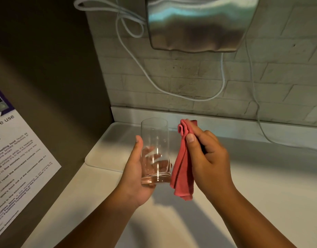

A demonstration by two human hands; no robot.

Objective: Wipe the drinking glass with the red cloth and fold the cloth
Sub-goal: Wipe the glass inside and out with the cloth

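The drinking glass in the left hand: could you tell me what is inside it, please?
The drinking glass looks empty. Only the left hand fingers show through its wall. The red cloth hangs beside it from the right hand, not inside.

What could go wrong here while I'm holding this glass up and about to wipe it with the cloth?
The drinking glass is held off the counter by the left hand alone, gripped low near its base; pressure from wiping could tip or slip it, and it might break. The red cloth hangs bunched from the right hand, so it may wipe unevenly unless spread out.
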